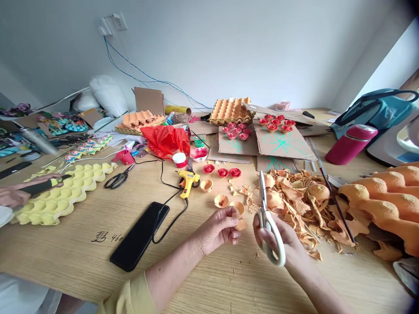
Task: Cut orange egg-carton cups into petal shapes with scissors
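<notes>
My left hand (220, 227) pinches a small orange piece of egg carton (241, 224) between thumb and fingers. In my right hand (284, 239) are white-handled scissors (266, 218), blades pointing up and away from me and apparently closed. The scissors are apart from the carton piece. Just beyond my left hand lie cut carton cups, one petal-shaped cup (221, 200) and another cup (237, 206) partly behind my fingers. Farther back stand stacked orange cups (206, 186) and a row of red paper roses (222, 172). To the right spreads a heap of orange carton scraps (294, 200).
A yellow glue gun (189, 182) with a black cord and a phone (140, 235) lie left of my hands. Orange egg trays (386, 196) stand at right, near a pink bottle (351, 145). At left, another person's hand (15, 196) holds a dark-handled tool over a yellow egg tray (70, 192).
</notes>
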Demonstrator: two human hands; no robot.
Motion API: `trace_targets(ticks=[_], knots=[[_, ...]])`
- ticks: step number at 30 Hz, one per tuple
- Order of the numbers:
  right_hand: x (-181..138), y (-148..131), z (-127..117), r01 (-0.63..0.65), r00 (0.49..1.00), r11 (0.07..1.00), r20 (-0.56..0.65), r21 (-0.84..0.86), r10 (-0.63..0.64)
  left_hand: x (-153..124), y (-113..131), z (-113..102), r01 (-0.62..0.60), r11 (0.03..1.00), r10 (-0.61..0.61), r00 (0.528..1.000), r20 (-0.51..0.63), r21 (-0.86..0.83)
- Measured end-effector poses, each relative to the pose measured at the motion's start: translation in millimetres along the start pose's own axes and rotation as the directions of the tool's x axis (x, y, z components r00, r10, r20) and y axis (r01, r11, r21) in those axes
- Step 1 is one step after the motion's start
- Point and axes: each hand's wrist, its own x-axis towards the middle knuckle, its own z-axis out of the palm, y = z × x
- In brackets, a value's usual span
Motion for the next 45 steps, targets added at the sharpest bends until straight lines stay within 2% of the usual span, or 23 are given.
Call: trace_targets(ticks=[4, 7, 11, 16, 20, 24, 27, 30, 33, 37, 42, 45], knots=[[-1.6, 3.7, -2.5, -0.098, 0.974, 0.977, 0.221, 0.190, 0.054, 0.1, 3.6, -1.3, -0.075, 0.997, 0.075, 0.996, -0.044, -0.003], [-3.4, 9.0, -2.9, -0.231, 0.925, 0.932, 0.361, 0.279, 0.121, 0.8, 5.0, -4.3, -0.151, 0.988, 0.149, 0.987, -0.067, -0.037], [-6.3, 10.9, -3.0, -0.333, 0.889, 0.888, 0.419, 0.316, 0.184, 1.5, 5.1, -8.4, -0.199, 0.977, 0.192, 0.978, -0.084, -0.079], [-7.6, 5.7, -3.7, -0.329, 0.908, 0.891, 0.363, 0.312, 0.209, 0.6, 4.7, -7.1, -0.171, 0.984, 0.169, 0.984, -0.051, -0.044], [-5.4, 4.1, -5.1, -0.246, 0.954, 0.930, 0.237, 0.272, 0.183, -0.8, 4.9, -3.7, -0.146, 0.989, 0.145, 0.989, -0.039, -0.015], [-2.6, 7.4, -7.1, -0.140, 0.973, 0.967, 0.212, 0.213, 0.094, -0.8, 4.8, -2.7, -0.144, 0.988, 0.147, 0.986, -0.076, 0.048], [-2.7, 5.7, -8.1, -0.084, 0.979, 0.992, 0.196, 0.097, 0.064, 0.0, 5.4, -2.5, -0.162, 0.974, 0.181, 0.977, -0.112, 0.159], [-3.9, -0.2, -8.0, -0.029, 0.992, 0.993, 0.116, -0.116, 0.043, 0.5, 7.2, -1.5, -0.178, 0.957, 0.212, 0.968, -0.135, 0.228], [-4.7, -3.9, -7.2, 0.050, 0.999, 0.926, 0.020, -0.374, -0.046, 0.8, 9.3, -0.6, -0.210, 0.934, 0.269, 0.946, -0.183, 0.289], [-4.5, 0.9, -7.5, 0.145, 0.984, 0.738, 0.018, -0.659, -0.178, 2.0, 9.7, -1.2, -0.249, 0.893, 0.345, 0.914, -0.212, 0.375], [-1.1, 11.8, -9.1, 0.262, 0.945, 0.516, 0.109, -0.816, -0.307, 3.8, 8.8, -3.3, -0.294, 0.872, 0.402, 0.887, -0.230, 0.392], [0.6, 13.8, -8.9, 0.271, 0.932, 0.421, 0.126, -0.865, -0.341, 4.2, 9.3, -5.3, -0.307, 0.864, 0.424, 0.872, -0.247, 0.398]])
